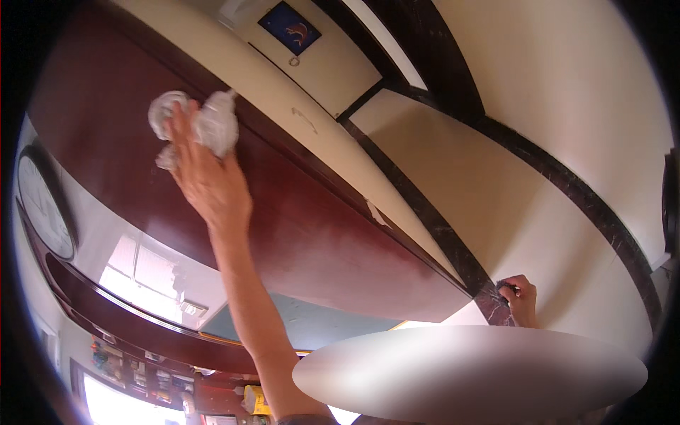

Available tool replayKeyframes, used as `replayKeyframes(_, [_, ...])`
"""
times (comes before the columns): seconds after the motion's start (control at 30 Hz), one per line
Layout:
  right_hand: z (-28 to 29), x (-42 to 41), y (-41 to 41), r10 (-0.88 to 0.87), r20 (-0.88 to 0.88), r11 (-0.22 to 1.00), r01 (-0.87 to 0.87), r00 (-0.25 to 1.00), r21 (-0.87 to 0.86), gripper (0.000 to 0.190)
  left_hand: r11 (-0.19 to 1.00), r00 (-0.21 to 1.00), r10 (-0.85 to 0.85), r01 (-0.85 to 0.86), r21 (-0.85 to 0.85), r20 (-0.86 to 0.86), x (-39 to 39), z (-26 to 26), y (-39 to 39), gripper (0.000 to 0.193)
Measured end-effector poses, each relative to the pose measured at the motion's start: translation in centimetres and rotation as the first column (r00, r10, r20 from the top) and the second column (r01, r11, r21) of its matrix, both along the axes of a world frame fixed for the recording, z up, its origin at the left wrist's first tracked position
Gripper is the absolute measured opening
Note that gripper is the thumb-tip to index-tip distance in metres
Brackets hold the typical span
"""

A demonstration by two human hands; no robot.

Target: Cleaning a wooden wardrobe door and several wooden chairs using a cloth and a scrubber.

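Observation:
My left hand (212, 180) reaches far out at the upper left, fingers stretched over a crumpled white cloth (217, 125). It presses the cloth against a dark red, glossy wooden panel (308, 223), close to the panel's long edge. Folds of the cloth bulge out on both sides of the fingers. At the lower right, my right hand (523, 300) has its fingers curled around a small dark crumpled thing (507, 288) beside the dark marble trim (491, 305). What that dark thing is made of cannot be told.
A round wall clock (45, 202) is at the left rim. Pale walls (478, 207) with dark marble bands lie to the right. A blue picture (289, 27) hangs at the top. Shelves with small items (159, 382) and a yellow container (256, 399) appear below. A blurred oval hides the lower right.

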State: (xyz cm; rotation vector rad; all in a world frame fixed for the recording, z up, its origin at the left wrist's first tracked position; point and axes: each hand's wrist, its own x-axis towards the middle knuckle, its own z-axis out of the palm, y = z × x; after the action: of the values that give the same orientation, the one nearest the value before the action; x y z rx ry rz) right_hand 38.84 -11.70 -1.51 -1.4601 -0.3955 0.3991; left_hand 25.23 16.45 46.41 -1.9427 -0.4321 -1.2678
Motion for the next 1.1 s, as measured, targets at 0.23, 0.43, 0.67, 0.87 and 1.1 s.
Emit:
replayKeyframes(0.23, [1.8, 3.1, 1.9, 0.128, 0.068, 0.991, -0.129, 0.989, 0.019, 0.019, 0.998, 0.998, 0.05, -0.048, 0.033, -0.049, 1.5, -5.5, 0.6, 0.07])
replayKeyframes(0.43, [0.3, 4.7, 2.7, 0.193, 0.018, 0.975, -0.194, 0.981, 0.11, 0.018, 0.929, 0.912, 0.185, -0.283, -0.237, -0.366, -2.3, -23.3, -0.2, 0.075])
replayKeyframes(0.67, [-0.3, 6.7, 3.2, 0.27, -0.002, 0.962, -0.269, 0.963, 0.053, 0.015, 0.972, 0.976, -0.182, 0.161, -0.169, -0.117, -3.8, -20.7, -1.6, 0.066])
replayKeyframes(0.87, [-0.4, 7.9, 4.2, 0.259, -0.083, 0.963, -0.251, 0.962, 0.095, 0.014, 0.977, 0.977, 0.211, -0.212, 0.015, 0.042, 3.4, -13.6, -2.5, 0.056])
replayKeyframes(1.1, [-0.5, 9.9, 3.7, 0.271, -0.099, 0.962, -0.264, 0.958, 0.075, 0.014, 0.958, 0.93, 0.281, -0.258, 0.122, -0.237, 3.2, -21.4, -1.9, 0.033])
